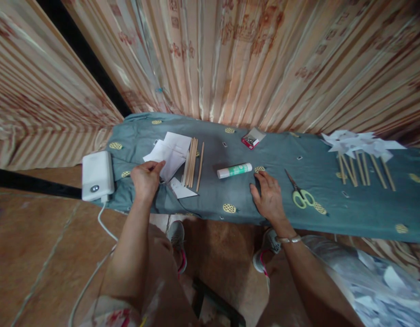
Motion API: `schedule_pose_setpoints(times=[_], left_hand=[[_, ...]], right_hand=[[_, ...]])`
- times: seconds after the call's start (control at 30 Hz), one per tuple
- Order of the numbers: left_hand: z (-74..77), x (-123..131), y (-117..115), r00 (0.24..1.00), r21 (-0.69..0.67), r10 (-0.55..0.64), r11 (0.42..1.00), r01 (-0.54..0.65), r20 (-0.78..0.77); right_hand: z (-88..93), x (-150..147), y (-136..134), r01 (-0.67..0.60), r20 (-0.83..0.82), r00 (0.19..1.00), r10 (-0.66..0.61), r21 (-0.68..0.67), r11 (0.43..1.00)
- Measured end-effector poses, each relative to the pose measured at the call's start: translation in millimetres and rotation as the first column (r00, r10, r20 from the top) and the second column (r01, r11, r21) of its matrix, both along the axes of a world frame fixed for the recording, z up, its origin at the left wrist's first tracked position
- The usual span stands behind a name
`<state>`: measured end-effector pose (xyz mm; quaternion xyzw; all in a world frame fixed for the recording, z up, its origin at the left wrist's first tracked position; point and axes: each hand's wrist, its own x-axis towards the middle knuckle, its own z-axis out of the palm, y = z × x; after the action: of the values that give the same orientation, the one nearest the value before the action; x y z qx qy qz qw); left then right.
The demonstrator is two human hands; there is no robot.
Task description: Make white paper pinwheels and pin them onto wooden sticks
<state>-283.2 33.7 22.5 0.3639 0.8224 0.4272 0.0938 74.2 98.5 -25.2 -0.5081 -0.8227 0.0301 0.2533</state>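
Note:
My left hand (146, 181) is closed in a pinch at the lower left edge of some white paper sheets (172, 152), which lie loosely overlapped. Just right of the paper, several thin wooden sticks (192, 163) lie side by side, and a white paper triangle (182, 189) is below them. My right hand (268, 197) rests on the cloth, thumb apart from the fingers, with nothing in it. Above and left of it lies a glue stick (234, 170) with a green and white label. Scissors with light green handles (301, 197) lie to its right, blades pointing away.
Several white paper pinwheels (361, 144) on sticks lie at the right. A small red packet (251, 139) is near the back edge. A white power bank (97, 175) with a cable (106, 227) sits at the left end. A curtain (203, 59) hangs behind the cloth-covered bench (210, 204).

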Motion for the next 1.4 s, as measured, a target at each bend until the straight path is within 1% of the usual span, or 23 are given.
schedule_pose_setpoints(times=[0.23,0.33,0.4,0.47,0.53,0.6,0.63,0.67,0.7,0.73,0.8,0.87,0.9,0.97,1.03,1.13,1.3,1.37,1.4], left_hand=[[6.2,3.4,-0.6,1.0,-0.024,-0.016,1.0,0.016,-0.014],[10.3,6.3,-0.9,1.0,-0.022,-0.007,1.0,0.007,-0.023],[14.3,9.4,-1.2,0.999,0.025,0.008,1.0,-0.007,-0.035],[20.4,15.0,-1.9,0.998,0.093,0.003,0.996,0.003,-0.064],[28.2,25.0,-3.2,0.992,0.159,-0.03,0.986,0.049,-0.119],[35.5,41.2,-5.1,0.981,0.215,-0.092,0.968,0.129,-0.174],[38.0,52.0,-6.1,0.97,0.241,-0.146,0.951,0.191,-0.194],[39.2,64.4,-7.0,0.948,0.26,-0.236,0.922,0.288,-0.214],[39.0,78.4,-7.8,0.902,0.245,-0.362,0.876,0.415,-0.234],[37.1,93.6,-8.4,0.85,0.251,-0.458,0.818,0.518,-0.261],[28.8,125.5,-9.0,0.692,0.243,-0.637,0.652,0.718,-0.34],[16.6,156.0,-9.0,0.55,0.216,-0.723,0.509,0.833,-0.417],[10.2,169.4,-8.9,0.488,0.178,-0.756,0.459,0.87,-0.437],[-1.6,190.7,-8.4,0.403,0.128,-0.793,0.389,0.912,-0.457],[-10.4,204.1,-7.6,0.348,0.084,-0.821,0.349,0.933,-0.452],[-17.8,212.5,-6.2,0.322,0.038,-0.842,0.34,0.94,-0.433],[-20.9,212.4,-6.1,0.318,0.004,-0.854,0.347,0.938,-0.412],[-18.2,210.7,-6.7,0.338,0.021,-0.865,0.356,0.934,-0.372],[-15.9,209.7,-6.6,0.355,0.051,-0.874,0.359,0.932,-0.33]], right_hand=[[-0.8,-0.5,-0.5,-0.001,0.002,1.0,0.001,-0.008,1.0],[-1.8,1.0,1.0,-0.002,-0.032,0.999,0.001,-0.025,1.0],[-2.0,3.8,3.8,-0.02,-0.079,0.997,0.016,-0.044,0.999],[-1.2,7.4,7.3,-0.056,-0.14,0.989,0.045,-0.07,0.996],[1.0,10.6,10.2,-0.091,-0.206,0.976,0.07,-0.095,0.991],[4.9,12.9,10.9,-0.098,-0.267,0.961,0.066,-0.106,0.99],[7.4,13.8,10.2,-0.086,-0.291,0.955,0.053,-0.102,0.991],[10.2,14.8,8.7,-0.066,-0.308,0.951,0.034,-0.091,0.994],[13.3,16.2,6.4,-0.042,-0.319,0.948,0.015,-0.078,0.996],[16.6,18.0,3.5,-0.018,-0.322,0.947,-0.003,-0.064,0.998],[23.0,23.7,-4.2,0.022,-0.309,0.951,-0.034,-0.044,0.999],[28.6,31.9,-13.5,0.031,-0.27,0.962,-0.042,-0.046,0.998],[30.9,36.7,-18.3,0.021,-0.244,0.969,-0.033,-0.054,0.998],[34.3,46.8,-27.2,-0.021,-0.193,0.981,0.004,-0.084,0.996],[36.3,56.5,-34.6,-0.064,-0.152,0.987,0.043,-0.131,0.989],[36.3,68.9,-42.3,-0.094,-0.143,0.988,0.067,-0.191,0.977],[31.4,79.6,-49.8,-0.109,-0.196,0.979,0.06,-0.25,0.962],[31.6,80.7,-50.6,-0.115,-0.233,0.971,0.052,-0.264,0.958],[32.8,81.0,-50.2,-0.11,-0.258,0.965,0.039,-0.268,0.957]])
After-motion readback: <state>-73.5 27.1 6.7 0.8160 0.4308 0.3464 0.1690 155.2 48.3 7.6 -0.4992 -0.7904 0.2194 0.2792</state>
